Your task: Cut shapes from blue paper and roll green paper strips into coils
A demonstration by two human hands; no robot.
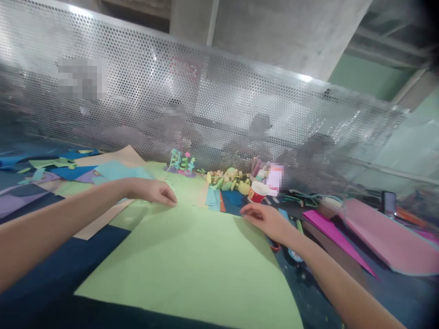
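A large light green sheet [185, 265], felt or craft paper, spreads out in front of me and curves down at its right side. At its far left edge my left hand [156, 191] is closed, thumb and fingers pinched together on the sheet. My right hand [264, 220] grips the far right corner with bent fingers, the thumb side partly hidden. Below the right wrist lie red-handled scissors [275, 247], mostly covered by the arm and sheet.
Coloured offcuts [77, 172] lie at the left. Small star-topped craft trees [181, 163], yellow-green leaf pieces [228, 180] and a red-and-white paper cup [258, 192] stand behind. Pink sheets [387, 237] and a phone [388, 203] are at right. A perforated metal screen [137, 91] borders the table.
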